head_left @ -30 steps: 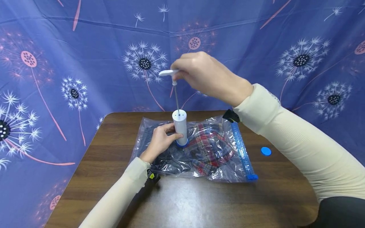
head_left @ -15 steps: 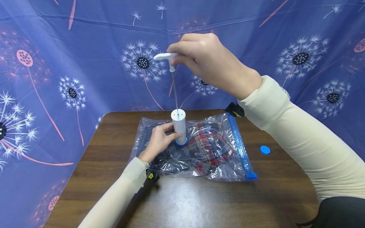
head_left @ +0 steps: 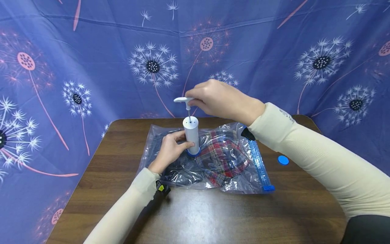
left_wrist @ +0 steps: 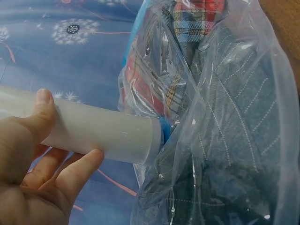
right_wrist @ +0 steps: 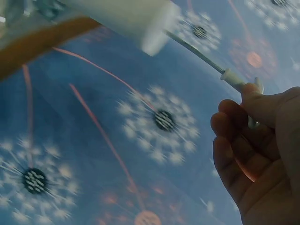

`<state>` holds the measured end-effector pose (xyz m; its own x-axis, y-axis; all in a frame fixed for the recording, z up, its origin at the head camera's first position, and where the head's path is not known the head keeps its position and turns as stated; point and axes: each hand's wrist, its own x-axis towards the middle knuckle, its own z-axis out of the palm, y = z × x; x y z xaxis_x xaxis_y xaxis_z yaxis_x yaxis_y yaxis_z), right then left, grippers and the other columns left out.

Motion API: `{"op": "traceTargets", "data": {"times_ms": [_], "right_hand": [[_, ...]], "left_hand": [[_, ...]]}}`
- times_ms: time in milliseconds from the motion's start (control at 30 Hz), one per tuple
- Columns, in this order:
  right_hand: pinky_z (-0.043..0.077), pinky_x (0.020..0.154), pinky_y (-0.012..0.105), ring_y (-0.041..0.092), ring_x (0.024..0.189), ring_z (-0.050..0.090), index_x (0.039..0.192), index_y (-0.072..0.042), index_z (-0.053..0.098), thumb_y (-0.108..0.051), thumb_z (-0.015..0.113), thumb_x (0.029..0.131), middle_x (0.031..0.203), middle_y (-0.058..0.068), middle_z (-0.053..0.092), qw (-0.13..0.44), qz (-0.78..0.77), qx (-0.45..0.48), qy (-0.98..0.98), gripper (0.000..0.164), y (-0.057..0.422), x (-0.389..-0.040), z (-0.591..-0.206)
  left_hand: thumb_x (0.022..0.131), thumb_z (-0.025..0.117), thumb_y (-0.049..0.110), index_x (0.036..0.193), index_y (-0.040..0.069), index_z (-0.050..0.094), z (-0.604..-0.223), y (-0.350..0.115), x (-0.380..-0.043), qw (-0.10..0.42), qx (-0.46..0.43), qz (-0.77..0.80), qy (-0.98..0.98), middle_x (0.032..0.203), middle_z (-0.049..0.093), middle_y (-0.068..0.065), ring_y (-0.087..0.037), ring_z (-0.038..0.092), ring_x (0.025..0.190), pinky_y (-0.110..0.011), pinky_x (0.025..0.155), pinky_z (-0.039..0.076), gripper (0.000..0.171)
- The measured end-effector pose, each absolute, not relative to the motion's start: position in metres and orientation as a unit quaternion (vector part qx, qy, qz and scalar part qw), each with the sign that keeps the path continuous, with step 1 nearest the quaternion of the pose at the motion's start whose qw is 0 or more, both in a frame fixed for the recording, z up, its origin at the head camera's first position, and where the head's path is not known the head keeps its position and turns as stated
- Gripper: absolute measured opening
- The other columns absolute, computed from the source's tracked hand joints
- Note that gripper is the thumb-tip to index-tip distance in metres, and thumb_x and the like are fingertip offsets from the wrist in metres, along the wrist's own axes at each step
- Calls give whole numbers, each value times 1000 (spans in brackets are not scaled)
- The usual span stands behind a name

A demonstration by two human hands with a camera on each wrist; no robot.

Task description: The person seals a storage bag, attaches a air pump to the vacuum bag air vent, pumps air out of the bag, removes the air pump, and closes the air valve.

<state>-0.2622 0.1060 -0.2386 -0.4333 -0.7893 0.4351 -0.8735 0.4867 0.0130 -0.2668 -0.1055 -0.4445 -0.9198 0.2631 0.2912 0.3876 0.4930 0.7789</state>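
A white hand pump [head_left: 191,135] stands upright on the blue valve [head_left: 194,153] of a clear vacuum storage bag [head_left: 182,179]. My left hand [head_left: 171,149] grips the pump's barrel low down; the left wrist view shows thumb and fingers around the barrel [left_wrist: 108,131]. My right hand [head_left: 217,100] holds the white T-shaped handle [head_left: 182,99] at the top, with a short length of metal rod [head_left: 189,116] showing below it. Inside the bag lie a red plaid garment [head_left: 225,156] and dark stitched clothing [left_wrist: 234,122].
A round blue cap [head_left: 283,160] lies on the wooden table [head_left: 109,162] right of the bag. Along the bag's right side runs a blue zip seal with a slider [head_left: 269,188]. Behind the table hangs a blue dandelion-print cloth [head_left: 115,51].
The right hand has raised the pump handle, then pushed it down, so less rod shows now than before. The left hand keeps its grip on the barrel.
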Motion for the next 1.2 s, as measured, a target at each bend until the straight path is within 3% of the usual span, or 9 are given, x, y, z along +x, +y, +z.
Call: {"op": "traceTargets", "data": {"times_ms": [200, 733, 933, 1200], "right_hand": [[62, 79, 34, 19, 85, 76, 113, -4, 73, -13, 64, 103, 103, 9, 79, 148, 77, 481, -861, 16, 103, -266, -265], [61, 73, 29, 15, 79, 74, 106, -6, 71, -16, 65, 102, 96, 7, 77, 129, 76, 476, -866, 12, 101, -270, -291], [62, 72, 29, 16, 78, 73, 100, -7, 72, -15, 66, 102, 91, 5, 75, 150, 51, 485, -860, 10, 101, -272, -287], [61, 71, 31, 18, 82, 73, 108, -2, 75, -13, 71, 98, 96, 9, 75, 224, 111, 489, -836, 15, 100, -269, -256]], "left_hand": [[87, 84, 27, 133, 15, 70, -444, -107, -266, 62, -195, -474, -856, 121, 76, -8, -26, 74, 110, -46, 94, 60, 50], [87, 84, 27, 134, 15, 69, -447, -108, -267, 66, -203, -472, -855, 122, 76, -8, -25, 73, 111, -44, 94, 60, 51], [86, 84, 27, 133, 15, 70, -446, -106, -267, 68, -201, -470, -857, 121, 76, -7, -24, 74, 110, -42, 94, 60, 51], [86, 85, 27, 133, 14, 70, -444, -107, -267, 69, -192, -473, -857, 120, 76, -8, -25, 73, 110, -46, 95, 60, 51]]}}
